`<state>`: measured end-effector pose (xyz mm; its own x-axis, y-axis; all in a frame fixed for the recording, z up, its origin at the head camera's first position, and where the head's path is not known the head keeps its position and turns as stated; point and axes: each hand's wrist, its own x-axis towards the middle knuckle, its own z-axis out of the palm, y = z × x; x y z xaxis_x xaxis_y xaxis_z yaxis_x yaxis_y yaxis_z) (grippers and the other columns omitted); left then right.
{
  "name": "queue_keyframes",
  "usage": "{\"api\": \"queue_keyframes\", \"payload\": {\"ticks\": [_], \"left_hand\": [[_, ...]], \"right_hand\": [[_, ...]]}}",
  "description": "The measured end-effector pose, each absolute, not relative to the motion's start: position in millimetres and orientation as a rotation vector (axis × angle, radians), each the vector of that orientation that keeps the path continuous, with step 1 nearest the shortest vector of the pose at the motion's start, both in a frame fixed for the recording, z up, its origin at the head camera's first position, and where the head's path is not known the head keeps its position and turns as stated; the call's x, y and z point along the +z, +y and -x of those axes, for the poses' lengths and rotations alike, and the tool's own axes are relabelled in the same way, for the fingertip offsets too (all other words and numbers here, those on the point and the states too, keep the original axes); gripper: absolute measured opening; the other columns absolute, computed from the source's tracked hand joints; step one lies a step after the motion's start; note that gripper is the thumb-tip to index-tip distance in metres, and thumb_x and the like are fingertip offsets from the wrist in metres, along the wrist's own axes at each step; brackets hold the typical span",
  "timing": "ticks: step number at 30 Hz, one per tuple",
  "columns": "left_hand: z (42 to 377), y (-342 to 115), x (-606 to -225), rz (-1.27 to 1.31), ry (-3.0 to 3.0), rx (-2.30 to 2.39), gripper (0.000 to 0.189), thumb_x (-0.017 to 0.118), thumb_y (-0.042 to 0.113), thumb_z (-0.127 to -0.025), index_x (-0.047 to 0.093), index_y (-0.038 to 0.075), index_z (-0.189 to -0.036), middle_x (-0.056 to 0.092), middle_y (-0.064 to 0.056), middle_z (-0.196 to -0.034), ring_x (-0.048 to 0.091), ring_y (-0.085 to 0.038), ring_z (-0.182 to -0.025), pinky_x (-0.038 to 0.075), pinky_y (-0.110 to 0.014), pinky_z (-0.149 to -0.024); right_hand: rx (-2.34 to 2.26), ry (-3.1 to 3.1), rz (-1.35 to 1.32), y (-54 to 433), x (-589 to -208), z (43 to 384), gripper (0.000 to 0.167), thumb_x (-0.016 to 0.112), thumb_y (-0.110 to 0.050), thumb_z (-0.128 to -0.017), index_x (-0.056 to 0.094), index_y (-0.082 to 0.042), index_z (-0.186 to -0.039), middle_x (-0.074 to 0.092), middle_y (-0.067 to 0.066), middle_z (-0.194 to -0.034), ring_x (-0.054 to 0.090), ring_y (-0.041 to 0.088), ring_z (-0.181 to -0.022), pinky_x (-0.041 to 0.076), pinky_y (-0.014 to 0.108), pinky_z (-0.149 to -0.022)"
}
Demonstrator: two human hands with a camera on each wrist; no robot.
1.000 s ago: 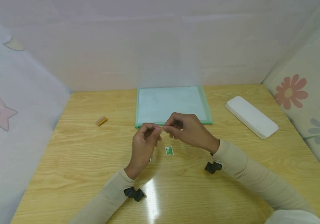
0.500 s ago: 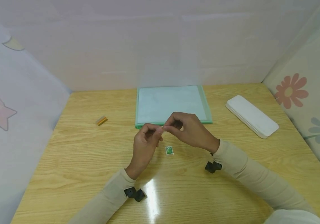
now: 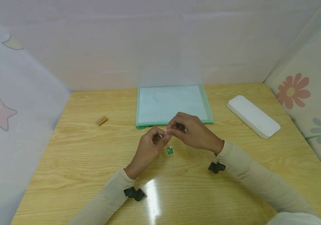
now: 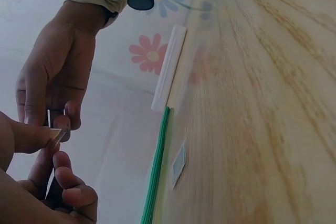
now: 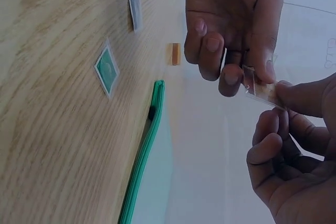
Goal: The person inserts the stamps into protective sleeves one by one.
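Note:
Both hands meet over the table in the head view. My left hand (image 3: 153, 145) pinches one end of a small clear sleeve (image 5: 254, 88), with a reddish-brown stamp-like piece inside, between thumb and finger. The thumb and forefinger of my right hand (image 3: 187, 129) pinch its other end, its remaining fingers curled. From the head the sleeve shows only as a thin pale edge. Just below the hands a green stamp (image 3: 170, 150) with a white border lies in its own clear sleeve. Another sleeved stamp (image 5: 135, 9), darker, lies beyond it in the right wrist view; from the head it is hidden.
A green-edged translucent zip folder (image 3: 171, 104) lies behind the hands at the table's far side. To the right is a white oblong case (image 3: 253, 117). A small orange-brown and grey block (image 3: 102, 121) sits at the left. Printed cloth walls enclose the wooden table (image 3: 78, 162).
Both hands have shifted slightly right and toward the person, still pinching the sleeve between them. The left hand has tilted to the right. The green stamp has stayed in place.

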<state>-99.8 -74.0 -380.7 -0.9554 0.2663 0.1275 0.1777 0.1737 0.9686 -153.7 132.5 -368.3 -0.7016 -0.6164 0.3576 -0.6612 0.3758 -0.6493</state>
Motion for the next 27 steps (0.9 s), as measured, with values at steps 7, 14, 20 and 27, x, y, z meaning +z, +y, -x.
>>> {"api": "queue_keyframes", "payload": {"ticks": [7, 14, 20, 27], "left_hand": [[110, -79, -402, -0.39, 2.379, 1.869, 0.018, 0.066, 0.021, -0.1, 0.066, 0.004, -0.107, 0.066, -0.009, -0.101, 0.055, -0.026, -0.079, 0.046, -0.032, -0.069], [115, -83, -420, -0.375, 2.413, 1.831, 0.022, 0.067, 0.034, -0.099, 0.067, 0.013, -0.105, 0.063, -0.007, -0.093, 0.05, -0.021, -0.07, 0.044, -0.029, -0.062], [115, -81, -422, -0.425, 2.421, 1.778, 0.018, 0.066, 0.035, -0.099, 0.066, 0.017, -0.102, 0.062, -0.007, -0.084, 0.051, -0.021, -0.064, 0.045, -0.031, -0.059], [117, -84, -424, -0.513, 2.492, 1.636, 0.015, 0.064, 0.032, -0.101, 0.065, 0.018, -0.103, 0.062, -0.007, -0.084, 0.05, -0.019, -0.06, 0.044, -0.031, -0.053]], "right_hand": [[1.228, -2.866, -1.031, 160, -371, 166, 0.005, 0.07, -0.026, -0.098, 0.071, -0.021, -0.098, 0.061, -0.007, -0.089, 0.053, 0.014, -0.072, 0.048, 0.031, -0.062], [1.236, -3.215, -0.872, 179, -422, 172, 0.009, 0.067, -0.013, -0.098, 0.072, -0.017, -0.092, 0.069, -0.007, -0.088, 0.056, 0.012, -0.075, 0.049, 0.03, -0.068], [1.125, -3.217, -0.712, 178, -441, 161, 0.009, 0.068, -0.019, -0.097, 0.067, -0.02, -0.088, 0.065, -0.008, -0.083, 0.058, 0.013, -0.074, 0.052, 0.033, -0.066], [0.986, -3.128, -0.823, 176, -436, 157, 0.008, 0.061, -0.022, -0.101, 0.063, -0.02, -0.094, 0.061, -0.008, -0.085, 0.056, 0.012, -0.073, 0.05, 0.031, -0.064]]}}
